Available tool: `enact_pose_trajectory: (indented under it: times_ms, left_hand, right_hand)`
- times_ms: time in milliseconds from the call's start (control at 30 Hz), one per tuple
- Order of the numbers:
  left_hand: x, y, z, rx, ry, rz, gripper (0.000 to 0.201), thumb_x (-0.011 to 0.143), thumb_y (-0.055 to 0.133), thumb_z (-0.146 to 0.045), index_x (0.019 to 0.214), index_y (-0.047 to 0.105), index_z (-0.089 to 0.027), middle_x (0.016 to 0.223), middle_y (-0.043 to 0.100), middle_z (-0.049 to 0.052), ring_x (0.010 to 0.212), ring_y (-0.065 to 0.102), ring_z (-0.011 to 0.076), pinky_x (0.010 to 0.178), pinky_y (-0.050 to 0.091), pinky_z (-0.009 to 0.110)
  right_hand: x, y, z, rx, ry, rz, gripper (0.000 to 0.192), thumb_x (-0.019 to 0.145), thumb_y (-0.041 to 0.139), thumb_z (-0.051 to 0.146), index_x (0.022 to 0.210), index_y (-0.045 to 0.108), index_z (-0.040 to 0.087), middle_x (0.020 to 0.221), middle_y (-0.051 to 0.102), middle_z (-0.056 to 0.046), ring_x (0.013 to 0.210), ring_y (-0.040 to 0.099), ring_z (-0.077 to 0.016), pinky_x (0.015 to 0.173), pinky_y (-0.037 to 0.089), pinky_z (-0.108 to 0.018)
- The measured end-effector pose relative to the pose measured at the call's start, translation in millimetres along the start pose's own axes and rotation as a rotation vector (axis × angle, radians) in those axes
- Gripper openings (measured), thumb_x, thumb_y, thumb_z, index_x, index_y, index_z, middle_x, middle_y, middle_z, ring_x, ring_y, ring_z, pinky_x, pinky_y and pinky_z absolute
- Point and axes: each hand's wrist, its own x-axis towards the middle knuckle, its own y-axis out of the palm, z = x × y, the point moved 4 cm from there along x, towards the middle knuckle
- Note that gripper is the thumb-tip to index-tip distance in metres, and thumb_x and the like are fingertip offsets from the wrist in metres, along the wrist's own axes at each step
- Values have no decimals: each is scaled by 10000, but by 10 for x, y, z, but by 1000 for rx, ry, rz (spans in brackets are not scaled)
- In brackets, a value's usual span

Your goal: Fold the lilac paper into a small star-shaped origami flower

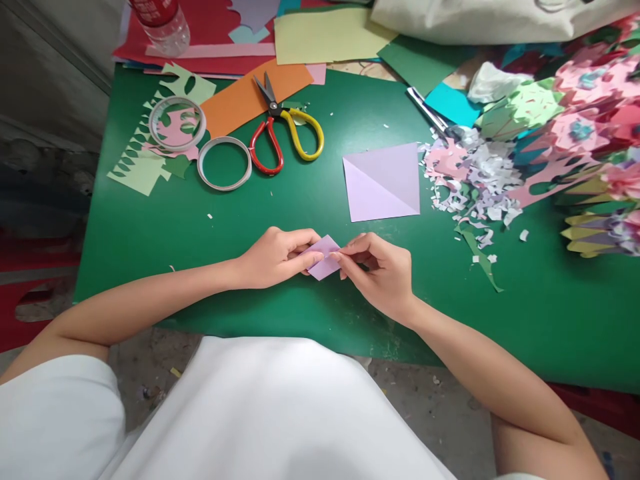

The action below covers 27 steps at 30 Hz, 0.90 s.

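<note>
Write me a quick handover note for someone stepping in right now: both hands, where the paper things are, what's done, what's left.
Left hand and right hand: both pinch the small folded lilac paper just above the green table.
Nearby: a larger lilac sheet with one diagonal crease lies flat beyond the hands; scissors and two tape rolls at far left; paper scraps to the right.
Done: small piece folded several times.
Left: it is uncut; larger sheet barely folded.

I see small folded lilac paper piece [324, 257], pinched at both ends, held just above green mat, pointed corner toward 5 o'clock, at 7 o'clock from larger lilac sheet [383, 181].
</note>
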Motion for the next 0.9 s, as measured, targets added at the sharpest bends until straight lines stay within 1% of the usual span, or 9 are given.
enact_pose_trajectory:
  times_ms: [67, 133, 300, 367, 433, 500, 633, 733, 900]
  left_hand:
    - [11, 2, -24, 73, 21, 14, 261, 924, 514, -364, 736, 505, -184, 540, 517, -72, 475, 446, 64, 489, 302, 203]
    - [21, 8, -37, 107, 29, 38, 281, 919, 512, -370, 709, 462, -189, 536, 514, -77, 470, 429, 64, 496, 284, 208]
    - [27, 21, -20, 135, 18, 85, 222, 918, 514, -336, 754, 511, -186, 659, 680, -45, 547, 578, 91, 536, 341, 203]
    - [22, 26, -8, 119, 14, 100, 172, 922, 512, -300, 801, 541, -182, 725, 730, -31, 602, 646, 106, 561, 377, 199]
    - [18, 28, -2, 109, 15, 105, 141, 923, 512, -278, 832, 559, -182, 759, 751, -25, 648, 688, 121, 582, 407, 198]
    - [17, 28, -4, 115, 20, 108, 133, 921, 514, -272, 837, 567, -182, 772, 758, -23, 668, 707, 133, 589, 423, 202]
    - [20, 35, -12, 66, 13, 129, 150, 909, 550, -292, 810, 563, -180, 752, 760, -23, 662, 726, 143, 568, 449, 199]
    - [20, 39, -9, 28, -8, 144, 129, 891, 598, -282, 823, 587, -172, 697, 749, -28, 626, 729, 134, 569, 477, 188]
    - [11, 41, 4, -13, 1, 146, 75, 873, 563, -143, 837, 626, -161, 718, 746, -12, 638, 733, 120, 578, 527, 168]
  right_hand:
    - [-7, 3, 11, -25, -21, -10, 223, 874, 705, 305, 742, 546, 223, 613, 630, 27, 444, 578, -103, 427, 439, -250]
    - [-14, 7, 20, -62, -41, -16, 208, 886, 679, 283, 741, 541, 225, 603, 619, 25, 451, 564, -104, 430, 434, -249]
    - [-34, 18, -5, -67, -13, -7, 203, 890, 675, 311, 803, 510, 231, 637, 607, 28, 487, 548, -93, 434, 426, -225]
    - [-29, 26, -16, -18, 12, 22, 183, 898, 669, 322, 891, 509, 234, 682, 623, 33, 510, 563, -87, 462, 448, -216]
    - [-14, 35, 3, -17, -10, 67, 144, 917, 645, 307, 935, 525, 231, 699, 637, 33, 518, 561, -82, 483, 445, -212]
    - [2, 38, 44, -81, -65, 99, 101, 941, 605, 276, 876, 546, 225, 643, 615, 40, 487, 518, -76, 473, 401, -213]
    - [11, 16, 104, -167, -120, 91, 191, 958, 557, 222, 770, 530, 220, 520, 518, 66, 429, 437, -71, 455, 336, -226]
    - [3, -1, 113, -133, -132, 60, 191, 951, 553, 186, 768, 514, 221, 512, 499, 76, 427, 447, -68, 460, 338, -222]
    - [-5, 1, 120, -124, -206, 30, 166, 926, 588, 145, 788, 527, 214, 544, 539, 76, 429, 464, -53, 437, 337, -193]
